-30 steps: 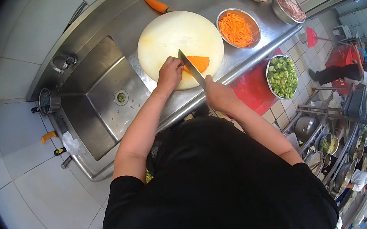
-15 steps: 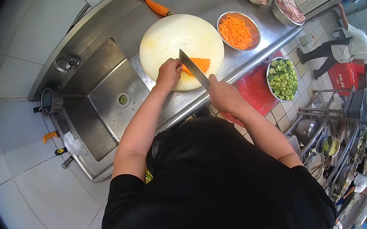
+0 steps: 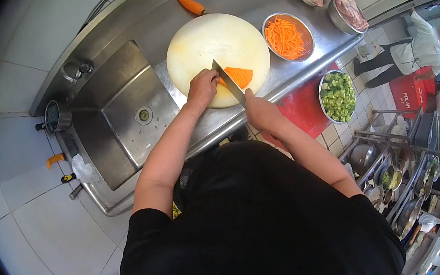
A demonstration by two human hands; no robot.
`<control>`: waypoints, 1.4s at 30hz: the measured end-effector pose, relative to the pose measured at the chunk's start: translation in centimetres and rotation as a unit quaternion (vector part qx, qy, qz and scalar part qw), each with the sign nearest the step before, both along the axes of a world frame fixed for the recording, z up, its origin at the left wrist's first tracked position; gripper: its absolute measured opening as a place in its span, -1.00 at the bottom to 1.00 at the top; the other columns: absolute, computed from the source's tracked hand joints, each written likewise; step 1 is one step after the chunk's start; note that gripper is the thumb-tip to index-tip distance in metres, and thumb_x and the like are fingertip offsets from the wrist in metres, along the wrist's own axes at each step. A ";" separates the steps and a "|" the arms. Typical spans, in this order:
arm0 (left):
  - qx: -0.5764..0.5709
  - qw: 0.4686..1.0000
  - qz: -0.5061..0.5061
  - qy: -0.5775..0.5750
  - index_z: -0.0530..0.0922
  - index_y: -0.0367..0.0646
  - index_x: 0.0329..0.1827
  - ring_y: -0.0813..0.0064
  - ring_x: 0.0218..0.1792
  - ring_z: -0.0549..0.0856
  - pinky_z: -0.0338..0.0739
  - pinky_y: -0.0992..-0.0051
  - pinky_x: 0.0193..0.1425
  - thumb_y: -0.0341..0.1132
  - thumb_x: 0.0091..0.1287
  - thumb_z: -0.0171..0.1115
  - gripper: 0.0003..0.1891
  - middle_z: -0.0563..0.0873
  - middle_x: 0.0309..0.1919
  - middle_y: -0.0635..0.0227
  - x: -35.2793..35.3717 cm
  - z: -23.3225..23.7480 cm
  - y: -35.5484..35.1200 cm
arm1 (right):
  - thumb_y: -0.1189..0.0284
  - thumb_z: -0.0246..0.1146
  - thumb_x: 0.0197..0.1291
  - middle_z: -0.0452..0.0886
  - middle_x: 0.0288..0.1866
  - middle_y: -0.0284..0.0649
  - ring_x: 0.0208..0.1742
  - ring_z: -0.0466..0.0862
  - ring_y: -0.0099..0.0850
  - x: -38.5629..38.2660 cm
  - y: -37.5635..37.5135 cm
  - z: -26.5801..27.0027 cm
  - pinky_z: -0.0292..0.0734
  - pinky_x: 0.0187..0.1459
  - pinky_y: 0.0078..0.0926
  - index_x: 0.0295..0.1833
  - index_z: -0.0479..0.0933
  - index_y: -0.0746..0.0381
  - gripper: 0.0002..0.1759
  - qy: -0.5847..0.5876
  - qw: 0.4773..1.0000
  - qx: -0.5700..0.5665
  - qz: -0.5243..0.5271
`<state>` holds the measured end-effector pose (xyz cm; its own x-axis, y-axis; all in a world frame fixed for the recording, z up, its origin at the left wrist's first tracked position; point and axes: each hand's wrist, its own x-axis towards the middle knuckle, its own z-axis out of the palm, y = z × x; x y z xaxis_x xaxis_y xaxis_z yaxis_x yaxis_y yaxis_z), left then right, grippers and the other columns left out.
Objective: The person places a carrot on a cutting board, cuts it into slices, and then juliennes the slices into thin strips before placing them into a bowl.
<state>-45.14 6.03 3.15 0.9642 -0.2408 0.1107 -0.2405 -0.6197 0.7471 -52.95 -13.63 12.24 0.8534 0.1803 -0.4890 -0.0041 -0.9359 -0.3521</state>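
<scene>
My right hand (image 3: 260, 109) is wrapped round the handle of a knife (image 3: 230, 83), its blade slanting over the round white cutting board (image 3: 194, 39). On the blade's left side my left hand (image 3: 203, 87) has its fingers bent and pressed on a carrot, of which only a bit of orange shows at the fingertips. Thin carrot slices (image 3: 241, 76) lie fanned out to the right of the blade. A steel bowl of carrot shreds (image 3: 284, 37) stands right of the board. One whole carrot (image 3: 190, 3) rests behind it on the steel counter.
A sink (image 3: 120, 130) lies to the left, with a tap (image 3: 79, 70). Bowls of raw meat (image 3: 348, 13) stand at the back right. Below the counter edge is a bowl of chopped green vegetables (image 3: 338, 97). A person (image 3: 421, 49) stands farther right, beyond shelving (image 3: 396, 138).
More carrot slices show right of the blade, and the right hand with the knife has shifted slightly left. The person in the background has turned a little. The view has shifted slightly.
</scene>
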 end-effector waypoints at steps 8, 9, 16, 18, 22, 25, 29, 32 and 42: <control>0.027 0.999 -0.014 0.028 0.69 -0.24 -0.04 0.05 -0.08 0.74 0.62 0.20 0.07 -0.40 0.35 0.32 -0.82 0.77 -0.14 0.09 0.2 1.1 0.4 | 0.51 0.03 0.36 0.69 -0.25 0.30 -0.11 0.73 0.22 0.3 -0.3 3.1 0.60 -0.06 0.15 0.07 0.30 0.36 -0.76 -0.012 1.000 0.016 -0.018; 0.026 0.999 -0.014 0.029 0.69 -0.24 -0.04 0.05 -0.08 0.74 0.62 0.20 0.07 -0.40 0.35 0.32 -0.82 0.77 -0.14 0.09 0.3 0.9 0.4 | 0.50 0.03 0.36 0.69 -0.25 0.30 -0.12 0.73 0.22 0.0 -0.3 3.7 0.60 -0.07 0.16 0.06 0.30 0.36 -0.77 -0.009 1.000 0.011 -0.018; 0.016 1.000 -0.018 -0.001 0.70 -0.20 -0.04 0.03 -0.06 0.72 0.62 0.20 0.08 -0.41 0.38 0.27 -0.84 0.74 -0.12 0.10 0.3 -0.1 0.7 | 0.50 0.02 0.37 0.69 -0.28 0.28 -0.14 0.73 0.21 -0.9 -0.7 4.0 0.59 -0.10 0.18 0.04 0.30 0.35 -0.80 -0.004 1.000 -0.005 0.002; 0.014 1.000 -0.019 0.004 0.70 -0.20 -0.04 0.03 -0.05 0.72 0.62 0.20 0.08 -0.41 0.38 0.27 -0.84 0.73 -0.11 0.10 0.2 -0.3 0.7 | 0.50 0.00 0.37 0.69 -0.27 0.28 -0.14 0.73 0.21 -0.7 -0.7 3.9 0.60 -0.10 0.17 0.03 0.30 0.35 -0.80 -0.001 1.000 -0.013 0.011; 0.015 1.000 -0.007 -0.002 0.70 -0.20 -0.04 0.05 -0.06 0.73 0.62 0.21 0.06 -0.40 0.38 0.29 -0.84 0.75 -0.11 0.11 0.0 -0.6 0.5 | 0.51 -0.03 0.38 0.70 -0.24 0.28 -0.13 0.73 0.22 -0.3 -0.7 3.6 0.60 -0.09 0.16 0.04 0.30 0.36 -0.80 0.015 0.999 -0.024 0.026; 0.005 1.000 -0.005 -0.007 0.71 -0.21 -0.04 0.06 -0.08 0.74 0.63 0.23 0.05 -0.41 0.37 0.31 -0.84 0.77 -0.12 0.12 -0.4 -0.7 0.5 | 0.51 -0.04 0.38 0.70 -0.23 0.28 -0.12 0.73 0.23 -0.2 -0.8 -0.2 0.60 -0.08 0.16 0.05 0.30 0.37 -0.79 -0.002 1.000 -0.003 0.013; -0.001 1.000 -0.015 -0.011 0.70 -0.22 -0.03 0.07 -0.08 0.76 0.64 0.24 0.05 -0.40 0.38 0.29 -0.83 0.78 -0.11 0.12 0.1 -0.7 0.9 | 0.48 -0.02 0.40 0.69 -0.25 0.29 -0.13 0.72 0.23 -0.2 -1.0 0.9 0.60 -0.08 0.17 0.05 0.30 0.36 -0.80 0.005 1.000 -0.007 0.011; 0.019 0.999 -0.027 0.014 0.69 -0.17 0.02 0.07 0.00 0.73 0.62 0.23 0.14 -0.37 0.44 0.20 -0.81 0.76 -0.04 0.12 0.1 -0.5 1.1 | 0.43 0.02 0.43 0.68 -0.26 0.30 -0.15 0.72 0.24 -0.1 -0.6 2.9 0.59 -0.08 0.18 0.05 0.30 0.35 -0.78 -0.006 1.000 0.015 -0.002; 0.015 0.999 -0.023 0.023 0.68 -0.16 0.03 0.06 0.02 0.73 0.62 0.22 0.13 -0.37 0.43 0.21 -0.81 0.76 -0.03 0.13 0.0 -0.5 1.2 | 0.46 0.00 0.40 0.70 -0.23 0.28 -0.11 0.73 0.21 -0.2 -1.0 2.8 0.60 -0.07 0.17 0.06 0.30 0.34 -0.79 0.007 1.000 -0.018 0.021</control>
<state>-45.17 7.18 2.65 0.9558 -0.2879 0.0597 -0.2361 -0.6303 0.7396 -53.15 -14.64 15.08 0.8389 0.1972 -0.5073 0.0300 -0.9474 -0.3186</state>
